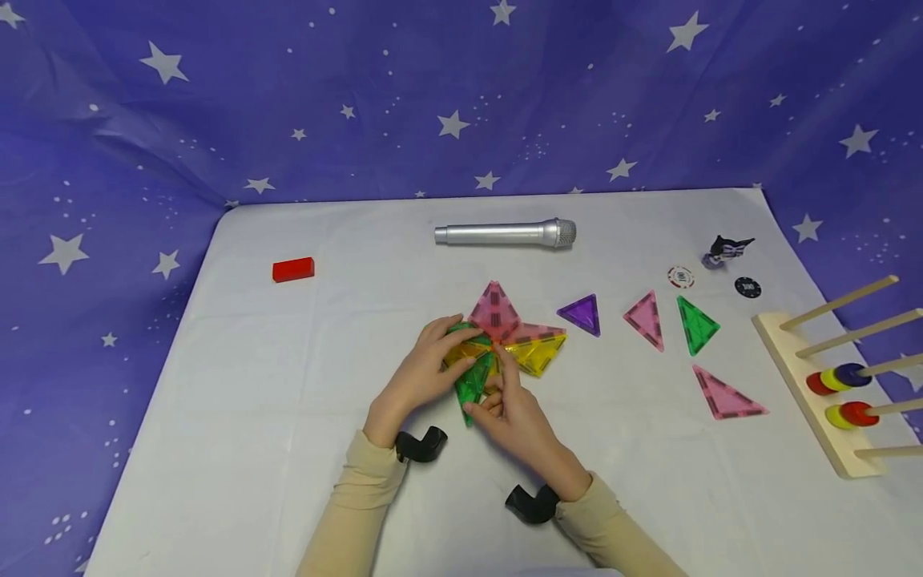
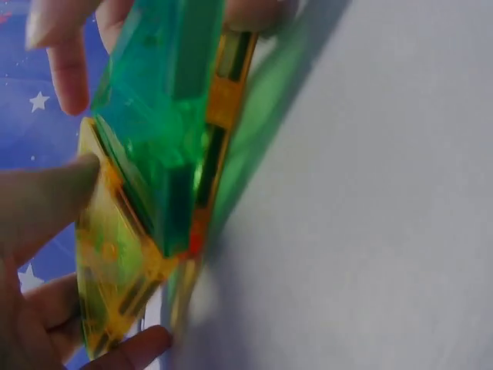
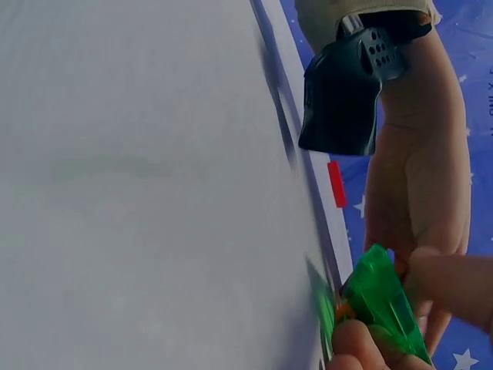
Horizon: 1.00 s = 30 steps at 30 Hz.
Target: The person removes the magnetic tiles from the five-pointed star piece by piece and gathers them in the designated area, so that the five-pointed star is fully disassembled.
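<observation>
Translucent magnetic tiles form a cluster at mid-table in the head view. Pink tiles [image 1: 494, 308] lie at its back, with yellow tiles [image 1: 537, 353] at its right. My left hand [image 1: 421, 365] is at the cluster's left side. In the left wrist view its thumb and fingers pinch a yellow triangular tile [image 2: 108, 250] that stands tilted. From the front, my right hand [image 1: 522, 421] pinches a green triangular tile [image 1: 472, 381] between thumb and fingers. That green tile [image 3: 381, 304] is raised at an angle against the yellow one. My fingers partly cover the tiles' joined edges.
Loose on the right lie a purple triangle [image 1: 582, 314], pink triangles [image 1: 646, 320] and a green triangle [image 1: 696, 325]. A silver microphone [image 1: 505, 234] lies at the back, a red block [image 1: 293, 270] back left. Poker chips [image 1: 680, 277], a small figure [image 1: 724, 251] and a wooden peg rack [image 1: 815, 401] stand right.
</observation>
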Motion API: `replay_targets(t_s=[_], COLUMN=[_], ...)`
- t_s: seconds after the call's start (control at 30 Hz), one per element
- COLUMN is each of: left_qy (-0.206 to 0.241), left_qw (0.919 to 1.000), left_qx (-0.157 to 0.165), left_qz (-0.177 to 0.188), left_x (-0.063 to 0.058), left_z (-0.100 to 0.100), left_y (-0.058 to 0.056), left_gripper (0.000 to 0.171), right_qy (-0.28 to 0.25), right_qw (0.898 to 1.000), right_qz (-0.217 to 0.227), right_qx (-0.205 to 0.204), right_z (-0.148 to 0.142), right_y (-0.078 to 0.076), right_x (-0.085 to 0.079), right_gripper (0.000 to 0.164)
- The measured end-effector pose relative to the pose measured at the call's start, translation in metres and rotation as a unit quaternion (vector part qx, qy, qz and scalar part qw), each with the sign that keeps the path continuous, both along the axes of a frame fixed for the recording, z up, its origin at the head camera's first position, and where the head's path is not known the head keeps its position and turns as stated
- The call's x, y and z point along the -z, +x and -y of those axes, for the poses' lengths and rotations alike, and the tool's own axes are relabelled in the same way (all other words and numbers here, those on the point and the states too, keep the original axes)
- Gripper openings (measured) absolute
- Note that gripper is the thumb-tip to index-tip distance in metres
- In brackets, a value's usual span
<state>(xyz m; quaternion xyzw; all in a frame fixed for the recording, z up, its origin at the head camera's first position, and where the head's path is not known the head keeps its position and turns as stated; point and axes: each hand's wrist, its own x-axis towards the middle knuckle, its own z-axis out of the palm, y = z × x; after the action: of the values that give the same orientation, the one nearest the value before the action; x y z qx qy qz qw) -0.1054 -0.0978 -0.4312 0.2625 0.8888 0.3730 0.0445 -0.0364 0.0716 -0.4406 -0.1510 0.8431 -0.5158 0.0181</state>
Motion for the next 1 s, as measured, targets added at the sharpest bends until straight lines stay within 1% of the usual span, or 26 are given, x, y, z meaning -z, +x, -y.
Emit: replay_targets(t_s=[0.1,0.23,0.33,0.43,0.57,0.8,1.0], left_qy=[0.001,0.000,0.003,0.007,0.007,0.009,0.007], left_qw=[0.9999,0.9996,0.9992,0.9990,0.9988,0.9986,0.9985], left_qx=[-0.014,-0.029,-0.038,-0.044,-0.048,-0.049,-0.053], left_qz=[-0.005,0.005,0.007,0.001,-0.005,-0.014,-0.009], left_x=[0.0008,0.0003,0.0009,0.0018,0.0021,0.0022,0.0024], left_z=[0.0027,0.0066,0.0081,0.0088,0.0094,0.0088,0.0089], left_y=[-0.0013,-0.0028,-0.0034,-0.0036,-0.0031,-0.0033,-0.0039], left_gripper=[0.039,0.040,0.040,0.039,0.039,0.038,0.038], right_qy=[0.011,0.036,0.040,0.032,0.023,0.002,0.005], right_qw=[1.000,0.999,0.999,0.999,0.999,1.000,1.000], right_qz=[-0.001,-0.008,-0.018,-0.027,-0.026,-0.013,-0.001], right_qx=[0.007,0.003,-0.001,-0.002,-0.001,-0.004,-0.006], right_z=[0.0012,0.0009,0.0006,0.0009,0.0007,-0.0015,-0.0026], right_y=[0.0009,0.0009,0.0007,0.0011,0.0015,0.0021,0.0014], right_x=[0.0003,-0.0002,-0.0003,-0.0001,0.0008,0.0013,0.0006], right_gripper=[0.076,0.051,0.040,0.041,0.043,0.041,0.040])
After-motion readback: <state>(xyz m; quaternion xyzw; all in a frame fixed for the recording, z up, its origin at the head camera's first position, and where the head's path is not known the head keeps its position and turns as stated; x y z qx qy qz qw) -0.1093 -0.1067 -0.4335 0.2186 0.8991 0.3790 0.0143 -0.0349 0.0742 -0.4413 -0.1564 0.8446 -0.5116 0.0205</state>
